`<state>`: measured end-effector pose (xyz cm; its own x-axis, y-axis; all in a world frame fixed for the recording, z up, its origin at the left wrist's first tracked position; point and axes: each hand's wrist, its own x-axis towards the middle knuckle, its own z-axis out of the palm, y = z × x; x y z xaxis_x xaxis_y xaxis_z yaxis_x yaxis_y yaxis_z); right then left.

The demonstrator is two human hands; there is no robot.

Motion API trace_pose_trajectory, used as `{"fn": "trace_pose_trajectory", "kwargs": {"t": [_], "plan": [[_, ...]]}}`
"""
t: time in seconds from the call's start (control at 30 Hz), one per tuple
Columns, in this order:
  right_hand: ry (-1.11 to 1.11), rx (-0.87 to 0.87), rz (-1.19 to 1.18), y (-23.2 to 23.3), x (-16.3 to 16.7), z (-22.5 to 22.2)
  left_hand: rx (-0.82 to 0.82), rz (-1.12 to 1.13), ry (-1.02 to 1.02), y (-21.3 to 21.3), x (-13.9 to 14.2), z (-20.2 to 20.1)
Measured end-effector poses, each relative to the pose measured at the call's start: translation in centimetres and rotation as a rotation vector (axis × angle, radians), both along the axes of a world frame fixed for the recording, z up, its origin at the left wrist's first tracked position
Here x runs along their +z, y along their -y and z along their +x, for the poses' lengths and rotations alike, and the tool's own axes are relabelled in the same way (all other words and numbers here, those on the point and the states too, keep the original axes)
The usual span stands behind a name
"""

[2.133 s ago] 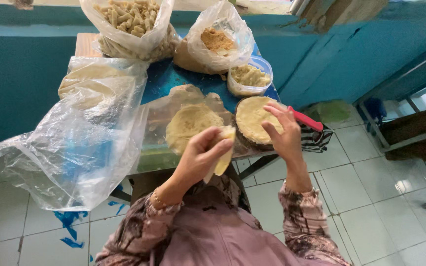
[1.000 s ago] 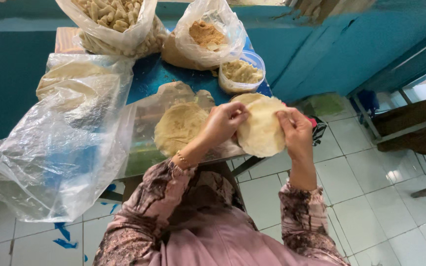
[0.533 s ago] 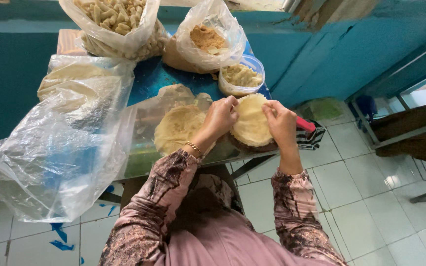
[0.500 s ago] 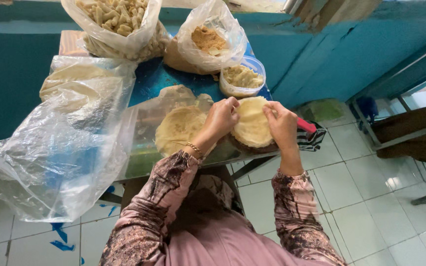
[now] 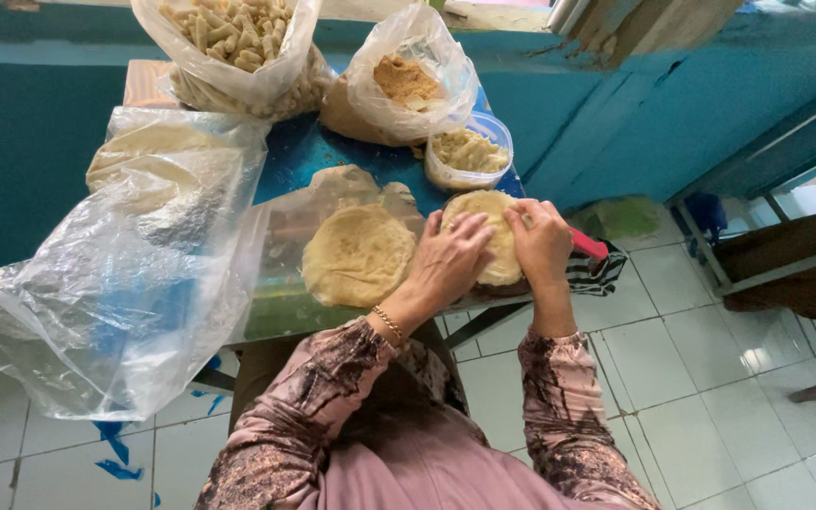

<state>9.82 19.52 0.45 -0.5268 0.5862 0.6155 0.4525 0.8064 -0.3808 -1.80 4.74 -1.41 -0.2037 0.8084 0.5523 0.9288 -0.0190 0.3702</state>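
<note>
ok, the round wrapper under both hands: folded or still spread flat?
Spread flat. The wrapper shows a full round outline, with the left hand and right hand pressing on it. No fold visible.

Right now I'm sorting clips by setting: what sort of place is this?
Probably a small home or stall food-prep spot. Both hands press a round wrapper on a blue table crowded with bags of rolled snacks, over a tiled floor.

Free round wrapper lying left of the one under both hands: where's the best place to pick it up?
Probably by the near edge of the free wrapper, coming from the person's side. It lies flat, thin and floppy on the plastic sheet, so pinch the rim and peel upward. The left hand is closest; the far edge crowds another wrapper.
</note>
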Motion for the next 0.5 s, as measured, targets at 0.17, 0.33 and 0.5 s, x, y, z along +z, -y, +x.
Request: {"fn": "trace_pose_trajectory", "kwargs": {"t": [0.17, 0.33, 0.5], "plan": [[-0.087, 0.033, -0.068, -2.2, -1.7, 0.5, -0.028, -0.126, -0.046, 0.9, -1.4, 1.4], [-0.091, -0.043, -0.14, -3.0, -2.4, 0.5, -0.012, -0.05, -0.084, 1.1, -1.7, 2.2], [-0.084, -0.141, 0.096, -1.1, -0.3, 0.5, -0.003, 0.0, -0.123, 2.5, -1.2, 4.0]]}}
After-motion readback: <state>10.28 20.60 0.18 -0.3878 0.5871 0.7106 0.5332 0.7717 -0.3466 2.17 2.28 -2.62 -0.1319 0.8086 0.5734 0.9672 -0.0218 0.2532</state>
